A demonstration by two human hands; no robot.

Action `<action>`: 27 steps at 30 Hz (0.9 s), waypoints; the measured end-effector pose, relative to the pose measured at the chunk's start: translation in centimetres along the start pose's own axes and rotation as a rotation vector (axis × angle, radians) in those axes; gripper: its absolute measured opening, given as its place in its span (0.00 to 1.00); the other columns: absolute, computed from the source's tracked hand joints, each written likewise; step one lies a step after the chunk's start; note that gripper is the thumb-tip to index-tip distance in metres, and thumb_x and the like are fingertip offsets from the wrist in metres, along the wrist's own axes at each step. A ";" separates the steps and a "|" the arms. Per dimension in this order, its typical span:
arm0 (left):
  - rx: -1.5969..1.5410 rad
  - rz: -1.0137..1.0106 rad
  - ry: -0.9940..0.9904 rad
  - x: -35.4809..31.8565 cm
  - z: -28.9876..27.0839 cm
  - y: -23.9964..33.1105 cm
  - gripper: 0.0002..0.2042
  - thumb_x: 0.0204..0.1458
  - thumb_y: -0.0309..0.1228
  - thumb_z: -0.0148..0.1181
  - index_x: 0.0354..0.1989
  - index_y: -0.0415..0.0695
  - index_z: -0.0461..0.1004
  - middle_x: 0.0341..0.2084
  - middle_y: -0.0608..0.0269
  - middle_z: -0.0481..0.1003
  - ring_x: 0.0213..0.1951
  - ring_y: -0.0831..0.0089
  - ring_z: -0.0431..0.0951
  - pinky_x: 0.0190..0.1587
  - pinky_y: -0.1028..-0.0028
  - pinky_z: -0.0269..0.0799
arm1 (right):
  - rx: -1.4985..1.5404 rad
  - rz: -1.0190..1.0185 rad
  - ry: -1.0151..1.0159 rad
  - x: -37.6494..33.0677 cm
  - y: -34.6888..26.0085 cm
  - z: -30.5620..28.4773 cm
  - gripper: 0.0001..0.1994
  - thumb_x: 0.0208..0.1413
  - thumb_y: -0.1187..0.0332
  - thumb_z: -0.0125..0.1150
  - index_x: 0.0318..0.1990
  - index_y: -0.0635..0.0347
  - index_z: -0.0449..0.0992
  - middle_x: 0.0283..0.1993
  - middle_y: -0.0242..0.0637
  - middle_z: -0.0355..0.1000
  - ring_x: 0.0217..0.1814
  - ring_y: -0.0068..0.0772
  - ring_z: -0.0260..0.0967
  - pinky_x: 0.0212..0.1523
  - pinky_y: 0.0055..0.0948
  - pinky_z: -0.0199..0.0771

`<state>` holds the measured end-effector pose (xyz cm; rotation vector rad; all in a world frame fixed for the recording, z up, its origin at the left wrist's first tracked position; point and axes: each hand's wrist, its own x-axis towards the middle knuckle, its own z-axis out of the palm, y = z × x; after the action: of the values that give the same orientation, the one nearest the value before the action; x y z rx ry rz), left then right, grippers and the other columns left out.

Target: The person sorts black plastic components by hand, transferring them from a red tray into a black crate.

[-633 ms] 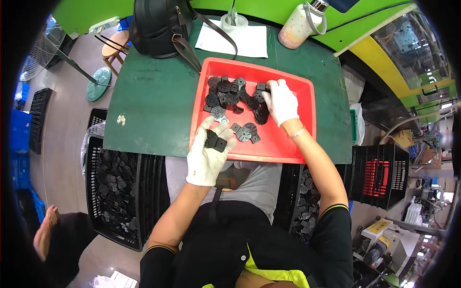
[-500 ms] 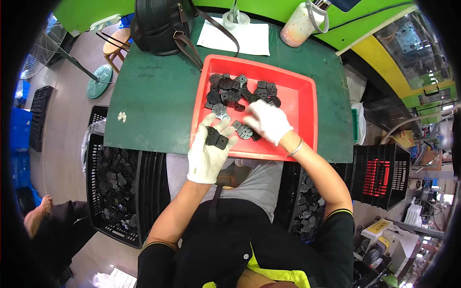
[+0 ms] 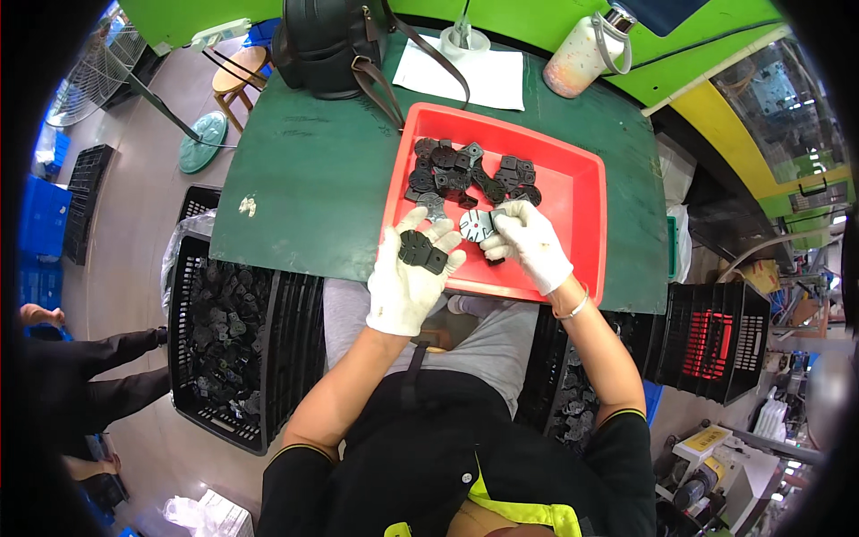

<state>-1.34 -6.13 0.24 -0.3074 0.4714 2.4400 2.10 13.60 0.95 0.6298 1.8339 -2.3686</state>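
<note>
My left hand (image 3: pixel 398 291), in a white glove, is palm up at the near left side of the red tray (image 3: pixel 573 210). Black plastic parts (image 3: pixel 422 251) lie across its fingers, round at one end and blocky at the other; I cannot tell exactly how many. Over the tray, my gloved right hand (image 3: pixel 534 248) pinches a dark part with a shiny, ribbed round face (image 3: pixel 476 225) turned upward. A loose pile of similar black parts (image 3: pixel 447 170) covers the tray's far left. Another dark part shows partly beneath my right hand.
The tray rests on a green table (image 3: pixel 304 188). Behind it are a black bag (image 3: pixel 331 45), white paper (image 3: pixel 492 80) and a bottle (image 3: pixel 582 58). Black crates of parts (image 3: pixel 219 340) flank my legs. Another person's legs (image 3: pixel 116 367) show at left.
My right hand has picked a part from the tray and raised its shiny face. The left hand's parts have turned slightly. The whole view has shifted, and more of the other person shows.
</note>
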 end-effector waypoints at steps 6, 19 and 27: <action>0.001 0.064 0.037 0.1 0.4 -0.6 0.32 0.56 0.54 0.48 0.62 0.46 0.54 0.58 0.44 0.58 0.57 0.51 0.63 0.53 0.52 0.67 | 0.263 -0.062 0.046 -3.1 -0.6 2.4 0.16 0.60 0.71 0.50 0.52 0.66 0.59 0.42 0.42 0.67 0.41 0.38 0.74 0.40 0.30 0.77; 0.088 0.137 -0.157 -0.7 0.4 -0.9 0.33 0.55 0.33 0.51 0.68 0.51 0.43 0.66 0.47 0.49 0.66 0.51 0.51 0.64 0.53 0.53 | -0.934 -0.869 0.080 -4.2 1.4 8.6 0.07 0.52 0.69 0.56 0.36 0.63 0.69 0.31 0.42 0.70 0.31 0.42 0.71 0.31 0.33 0.71; 0.004 0.084 -0.155 0.0 0.0 -0.9 0.34 0.50 0.27 0.56 0.65 0.51 0.48 0.64 0.48 0.52 0.66 0.52 0.51 0.63 0.47 0.51 | -1.548 -0.056 0.153 -0.5 0.4 0.3 0.19 0.49 0.57 0.61 0.39 0.63 0.67 0.37 0.52 0.72 0.38 0.52 0.72 0.38 0.44 0.72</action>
<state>-0.75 -5.47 -0.03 -0.0970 0.4295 2.5207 2.57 13.11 0.86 0.4603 2.8606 -0.3504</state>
